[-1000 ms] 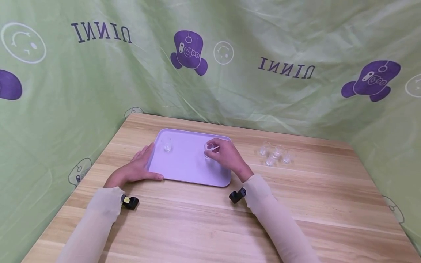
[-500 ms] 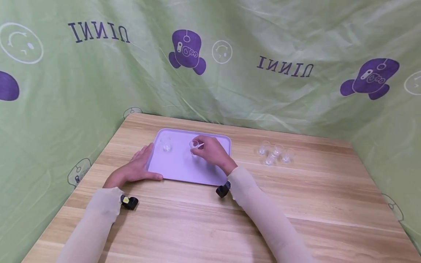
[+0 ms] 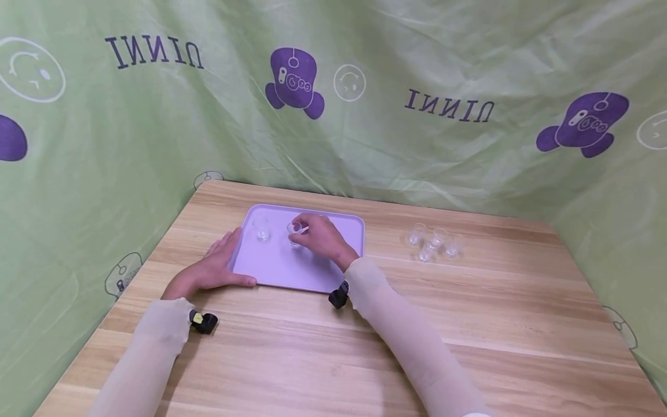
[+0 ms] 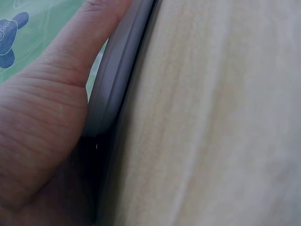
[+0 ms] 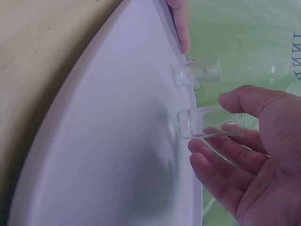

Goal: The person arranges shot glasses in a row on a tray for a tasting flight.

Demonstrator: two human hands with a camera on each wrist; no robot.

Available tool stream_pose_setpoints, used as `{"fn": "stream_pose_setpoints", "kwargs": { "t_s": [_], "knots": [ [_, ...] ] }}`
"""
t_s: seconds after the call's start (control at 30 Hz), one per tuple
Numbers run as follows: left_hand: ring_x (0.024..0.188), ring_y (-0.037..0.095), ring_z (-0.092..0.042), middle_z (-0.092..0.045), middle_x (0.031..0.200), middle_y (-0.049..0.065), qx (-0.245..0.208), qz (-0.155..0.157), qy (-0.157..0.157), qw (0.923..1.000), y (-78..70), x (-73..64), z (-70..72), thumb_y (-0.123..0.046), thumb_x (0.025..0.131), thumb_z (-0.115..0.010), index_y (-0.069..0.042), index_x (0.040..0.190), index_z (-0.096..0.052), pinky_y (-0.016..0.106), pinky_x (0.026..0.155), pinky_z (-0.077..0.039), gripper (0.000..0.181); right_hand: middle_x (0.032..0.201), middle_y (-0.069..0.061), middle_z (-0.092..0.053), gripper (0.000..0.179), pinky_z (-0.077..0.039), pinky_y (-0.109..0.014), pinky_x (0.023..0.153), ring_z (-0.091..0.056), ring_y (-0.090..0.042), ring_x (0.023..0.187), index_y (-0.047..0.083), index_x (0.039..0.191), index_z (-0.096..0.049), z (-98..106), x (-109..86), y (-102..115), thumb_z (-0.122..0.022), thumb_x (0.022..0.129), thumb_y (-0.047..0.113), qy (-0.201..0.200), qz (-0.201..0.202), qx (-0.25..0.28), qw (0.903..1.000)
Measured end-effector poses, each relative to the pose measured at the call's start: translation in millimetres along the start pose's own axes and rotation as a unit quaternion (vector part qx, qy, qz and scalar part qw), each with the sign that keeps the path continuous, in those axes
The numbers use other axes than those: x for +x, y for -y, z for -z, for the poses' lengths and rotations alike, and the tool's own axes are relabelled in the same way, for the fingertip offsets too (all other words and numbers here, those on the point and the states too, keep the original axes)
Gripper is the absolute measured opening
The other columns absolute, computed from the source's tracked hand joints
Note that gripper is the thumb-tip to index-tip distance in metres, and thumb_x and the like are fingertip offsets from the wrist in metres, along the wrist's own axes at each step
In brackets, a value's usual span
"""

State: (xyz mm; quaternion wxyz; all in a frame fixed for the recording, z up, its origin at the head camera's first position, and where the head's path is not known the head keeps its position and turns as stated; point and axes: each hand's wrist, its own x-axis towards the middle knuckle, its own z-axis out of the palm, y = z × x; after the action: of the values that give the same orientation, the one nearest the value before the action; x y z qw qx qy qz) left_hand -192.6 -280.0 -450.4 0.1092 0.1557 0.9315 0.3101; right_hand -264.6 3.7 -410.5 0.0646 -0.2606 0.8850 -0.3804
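Observation:
My right hand (image 3: pixel 322 236) pinches a small clear shot glass (image 5: pixel 209 123) near its rim, thumb on one side and fingers on the other. The glass is upright, its base at or just over the purple tray (image 3: pixel 292 269); I cannot tell whether they touch. To its left a second shot glass (image 3: pixel 262 230) stands on the tray. My left hand (image 3: pixel 211 269) rests against the tray's left end, fingers straight along the side and thumb at the front corner. In the left wrist view the thumb (image 4: pixel 70 61) lies along the tray's rim (image 4: pixel 115 70).
Several more clear shot glasses (image 3: pixel 427 250) stand close together on the wooden table (image 3: pixel 323 347), right of the tray. A green printed cloth (image 3: pixel 375 150) hangs behind the table and along both sides.
My right hand has carried the shot glass leftward over the tray, from its right part to near the standing glass. The left hand stays at the tray's edge.

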Motion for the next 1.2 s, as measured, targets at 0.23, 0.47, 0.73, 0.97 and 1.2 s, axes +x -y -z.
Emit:
{"fn": "stream_pose_setpoints", "kwargs": {
  "t_s": [0.23, 0.47, 0.73, 0.97, 1.2],
  "knots": [
    [0.152, 0.049, 0.009, 0.005, 0.165, 0.034, -0.013, -0.014, -0.011, 0.9998, 0.4, -1.1, -2.4, -0.054, 0.077, -0.087, 0.007, 0.159, 0.009, 0.061, 0.121, 0.007, 0.141, 0.116, -0.009, -0.073, 0.030, -0.054, -0.028, 0.089, -0.071, -0.020, 0.102, 0.006, 0.122, -0.071, -6.6, 7.8, 3.8, -0.074, 0.096, 0.020, 0.006, 0.006, -0.016, 0.9998],
    [0.153, 0.047, 0.008, 0.004, 0.167, 0.031, -0.007, -0.004, 0.004, 1.0000, -1.0, -2.6, -4.4, -0.055, 0.078, -0.085, 0.007, 0.160, 0.008, 0.061, 0.121, 0.004, 0.139, 0.121, -0.007, -0.072, 0.033, -0.054, -0.030, 0.090, -0.070, -0.019, 0.105, 0.009, 0.128, -0.069, -13.6, 9.8, 6.4, -0.073, 0.098, 0.023, 0.021, 0.005, -0.049, 0.9986],
    [0.153, 0.048, 0.007, 0.005, 0.166, 0.031, 0.001, -0.006, 0.001, 1.0000, -1.0, 0.2, 0.8, -0.054, 0.078, -0.085, 0.008, 0.159, 0.009, 0.062, 0.121, 0.004, 0.139, 0.121, -0.007, -0.071, 0.033, -0.053, -0.029, 0.090, -0.070, -0.019, 0.105, 0.008, 0.128, -0.068, -12.6, 18.6, 14.3, -0.073, 0.098, 0.022, 0.026, 0.015, -0.041, 0.9987],
    [0.153, 0.047, 0.008, 0.005, 0.167, 0.031, 0.001, -0.003, 0.004, 1.0000, -1.0, 0.3, 2.8, -0.054, 0.078, -0.086, 0.007, 0.159, 0.009, 0.062, 0.121, 0.004, 0.140, 0.121, -0.007, -0.071, 0.035, -0.051, -0.029, 0.093, -0.066, -0.019, 0.110, 0.007, 0.128, -0.068, -15.9, 24.4, 15.3, -0.074, 0.098, 0.023, 0.026, 0.012, -0.042, 0.9987],
    [0.153, 0.046, 0.009, 0.006, 0.167, 0.031, 0.000, -0.005, 0.005, 1.0000, 0.1, 0.4, 1.1, -0.054, 0.079, -0.085, 0.007, 0.159, 0.010, 0.061, 0.121, 0.005, 0.139, 0.121, -0.007, -0.071, 0.035, -0.051, -0.029, 0.095, -0.065, -0.019, 0.112, 0.008, 0.128, -0.069, -20.9, 26.5, 13.9, -0.075, 0.097, 0.023, 0.026, 0.009, -0.046, 0.9986]
  ]
}}
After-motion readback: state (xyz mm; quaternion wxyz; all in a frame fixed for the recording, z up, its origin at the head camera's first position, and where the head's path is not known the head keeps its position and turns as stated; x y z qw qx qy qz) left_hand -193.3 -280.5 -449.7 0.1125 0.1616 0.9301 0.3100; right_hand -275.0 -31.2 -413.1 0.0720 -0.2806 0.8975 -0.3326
